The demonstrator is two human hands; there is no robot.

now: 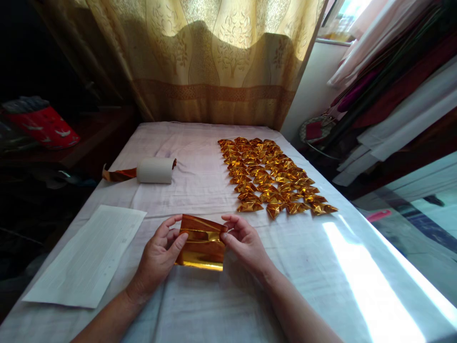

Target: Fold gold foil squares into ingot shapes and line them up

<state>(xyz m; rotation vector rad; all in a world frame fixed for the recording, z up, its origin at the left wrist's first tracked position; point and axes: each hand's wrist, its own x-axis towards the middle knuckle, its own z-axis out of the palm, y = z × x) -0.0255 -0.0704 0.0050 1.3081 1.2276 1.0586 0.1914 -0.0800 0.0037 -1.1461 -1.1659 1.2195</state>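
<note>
A shiny gold foil sheet (202,243) lies on the white cloth near the table's front edge, its far edge folded over. My left hand (160,255) pinches its left side with thumb and fingers. My right hand (243,240) pinches its upper right corner. Beyond my right hand, several folded gold foil pieces (269,174) lie in rows on the cloth.
A white roll (155,170) with a strip of gold foil trailing left lies at mid left. A white lined paper sheet (89,255) sits at front left. A patterned curtain (214,57) hangs behind the table (200,143). Folded fabrics are stacked at right.
</note>
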